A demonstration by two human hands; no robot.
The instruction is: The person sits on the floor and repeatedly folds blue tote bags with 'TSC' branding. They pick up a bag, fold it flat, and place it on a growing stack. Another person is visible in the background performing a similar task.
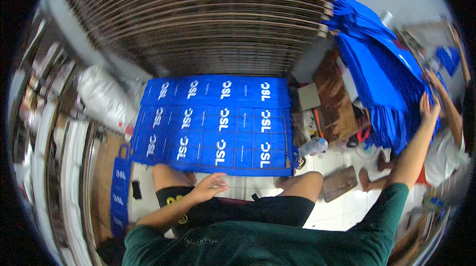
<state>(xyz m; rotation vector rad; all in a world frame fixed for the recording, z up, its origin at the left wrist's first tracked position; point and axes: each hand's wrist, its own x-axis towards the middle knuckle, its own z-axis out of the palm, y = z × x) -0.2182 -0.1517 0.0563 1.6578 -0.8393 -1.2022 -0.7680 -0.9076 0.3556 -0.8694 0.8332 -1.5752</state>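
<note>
In front of my knees, blue fabric bags (206, 117) with white print lie in rows across a flat rack. My left hand (212, 186) is over my lap, just short of their near edge, fingers stretched out and holding nothing. Off to the right hangs a thick bunch of blue fabric bags (379, 63). At its lower right edge my right hand (429, 107), arm reaching out, has its fingers closed on the blue fabric. Another person's hand (434, 79) is at the same bunch, just above mine.
Stacked rack frames (198, 18) stand tilted over the far side. More blue bags (119, 196) hang at the left, near a black phone-like object (136, 189). A large plastic-wrapped bundle (105, 97) leans at far left. A wooden stool (340, 184) is by my right knee.
</note>
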